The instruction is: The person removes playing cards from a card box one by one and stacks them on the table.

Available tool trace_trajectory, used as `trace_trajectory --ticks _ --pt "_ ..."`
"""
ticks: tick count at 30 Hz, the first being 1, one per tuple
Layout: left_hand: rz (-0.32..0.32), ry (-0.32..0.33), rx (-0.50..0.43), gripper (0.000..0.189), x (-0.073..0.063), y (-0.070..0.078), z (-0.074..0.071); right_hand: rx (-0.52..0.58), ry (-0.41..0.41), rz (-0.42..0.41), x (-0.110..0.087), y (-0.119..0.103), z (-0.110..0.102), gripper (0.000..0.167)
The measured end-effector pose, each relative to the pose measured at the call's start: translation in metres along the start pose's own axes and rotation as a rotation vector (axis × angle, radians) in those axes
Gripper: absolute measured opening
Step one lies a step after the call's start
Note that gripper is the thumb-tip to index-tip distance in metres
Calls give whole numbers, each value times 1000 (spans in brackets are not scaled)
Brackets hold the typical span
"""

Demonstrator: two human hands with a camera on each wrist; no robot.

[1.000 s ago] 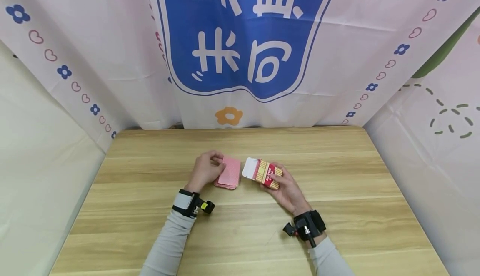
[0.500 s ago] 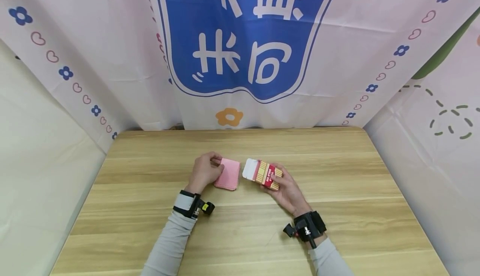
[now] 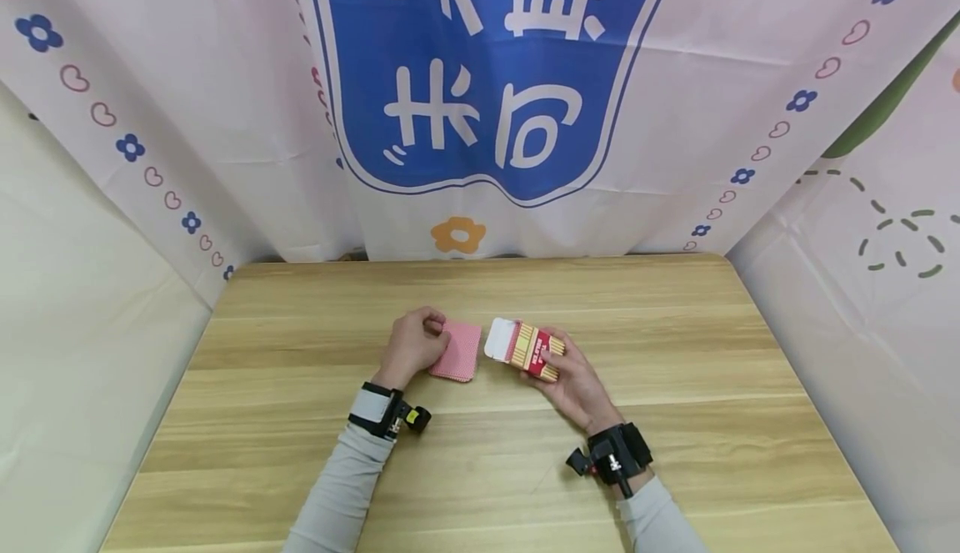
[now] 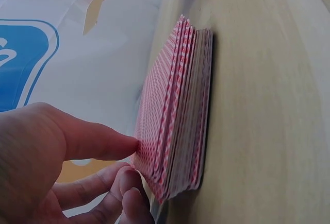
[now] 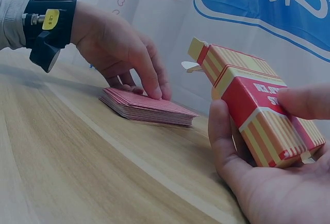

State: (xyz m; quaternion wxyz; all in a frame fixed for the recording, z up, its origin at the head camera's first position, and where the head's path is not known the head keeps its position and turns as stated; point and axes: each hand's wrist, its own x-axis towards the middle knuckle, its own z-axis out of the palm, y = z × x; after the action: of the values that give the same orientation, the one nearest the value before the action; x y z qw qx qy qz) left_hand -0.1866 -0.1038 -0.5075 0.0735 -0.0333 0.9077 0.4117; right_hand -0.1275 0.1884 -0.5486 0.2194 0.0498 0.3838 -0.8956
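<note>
A stack of playing cards (image 3: 461, 354) with red-patterned backs lies on the wooden table, its layers slightly uneven in the left wrist view. My left hand (image 3: 412, 343) is at the stack's left edge. There, the thumb (image 4: 103, 140) touches the top card while curled fingers pinch from the far side; how many cards sit between them is hidden. My right hand (image 3: 577, 382) holds a red and yellow striped card box (image 5: 258, 105), thumb on its printed face. The box's white flap (image 3: 501, 339) stands open toward the stack, and pinkish red shows at its mouth.
The wooden table (image 3: 675, 328) extends around both hands. A white cloth with a blue printed sign (image 3: 480, 119) hangs along the back edge, and pale cloth walls (image 3: 847, 353) flank both sides. Each wrist wears a black camera strap (image 3: 618, 453).
A top card that lay offset on the stack now lines up with it. My left hand has shifted slightly along the stack's edge. The right hand and box have hardly moved.
</note>
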Motion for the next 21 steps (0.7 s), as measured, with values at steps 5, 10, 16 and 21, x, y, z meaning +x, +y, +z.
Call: trace_trajectory --ticks 5,10,16,21 --pt "-3 0 -12 26 -1 2 -1 -4 -6 0 0 -1 0 64" --pt "73 31 -43 27 -6 9 0 -13 3 -6 0 0 0 60" --pt "317 34 -215 27 -18 29 11 -6 -5 -15 0 0 0 52" --pt "425 -4 -301 20 -29 40 24 -17 -30 -13 0 0 -1 60"
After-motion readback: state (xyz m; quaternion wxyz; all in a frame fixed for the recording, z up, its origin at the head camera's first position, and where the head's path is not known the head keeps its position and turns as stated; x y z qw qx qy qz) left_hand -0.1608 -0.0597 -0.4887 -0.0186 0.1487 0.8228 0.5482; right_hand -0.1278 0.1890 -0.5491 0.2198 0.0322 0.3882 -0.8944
